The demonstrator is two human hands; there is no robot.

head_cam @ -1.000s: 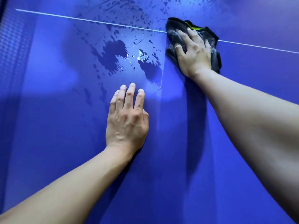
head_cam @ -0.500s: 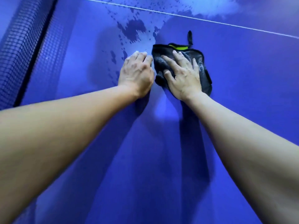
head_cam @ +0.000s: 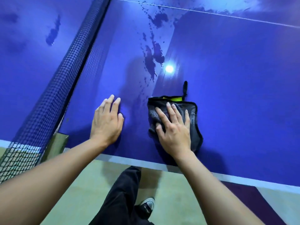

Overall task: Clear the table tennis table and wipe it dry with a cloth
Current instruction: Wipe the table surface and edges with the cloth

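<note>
Cloth (head_cam: pixel 193 120) flat under spread right hand (head_cam: pixel 175 135) — left hand (head_cam: pixel 107 125) spread beside it, apart, on table (head_cam: pixel 243 95).

One head view, looking steeply down, close over both hands at the glossy blue table's near edge (head_cam: pixel 211 173).

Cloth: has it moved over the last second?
Yes. The cloth under the right hand was on the white line; it has come back to the table's near edge.
</note>
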